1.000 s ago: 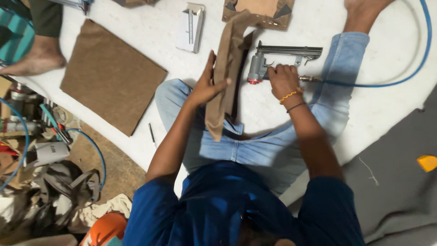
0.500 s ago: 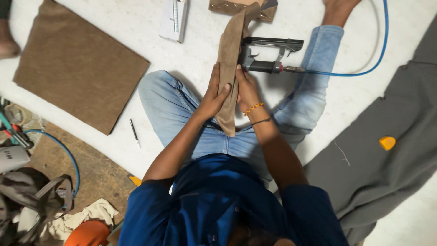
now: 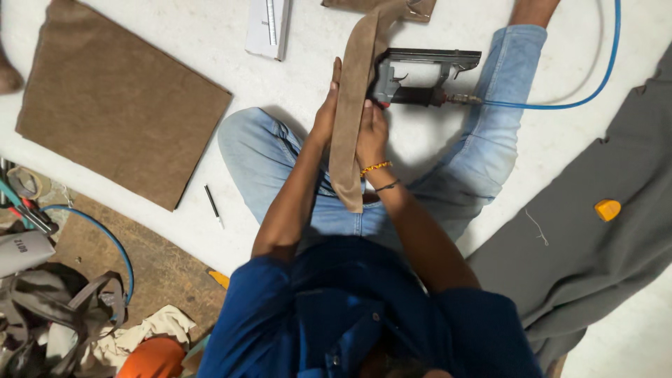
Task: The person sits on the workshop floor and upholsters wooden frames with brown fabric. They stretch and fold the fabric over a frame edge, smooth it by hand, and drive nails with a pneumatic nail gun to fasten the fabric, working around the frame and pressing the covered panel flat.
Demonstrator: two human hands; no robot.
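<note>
I see the person seated on the white floor (image 3: 175, 231) in blue jeans, knees spread, with both hands raised over the gap between the legs. The left hand (image 3: 325, 115) lies flat, fingers straight and together, pressed against the left edge of a long tan strip of suede-like fabric (image 3: 350, 119). The right hand (image 3: 371, 133) presses the strip's right edge, fingers curled toward the far side; I cannot tell whether they grip anything behind the strip. The strip is thus squeezed between the two palms.

Edges and room: just right of the right hand, touching or nearly so, lies a dark grey metal pneumatic staple gun (image 3: 420, 77), its thin blue air hose (image 3: 581, 98) curving away to the far right. Open white floor lies far left of the left hand, up to a white flat ruler-like bar (image 3: 268, 28). A brown rectangular fabric-covered panel (image 3: 115, 101) sits well apart on the left. A black pen (image 3: 213, 205) lies near the left knee. Grey cloth (image 3: 595, 238) with a small orange object (image 3: 607, 208) fills the right side.

Strip: narrow, soft, matte tan, running from the lap, where its near end hangs squared off, to the far edge, where it meets another brown fabric piece (image 3: 378, 7).
</note>
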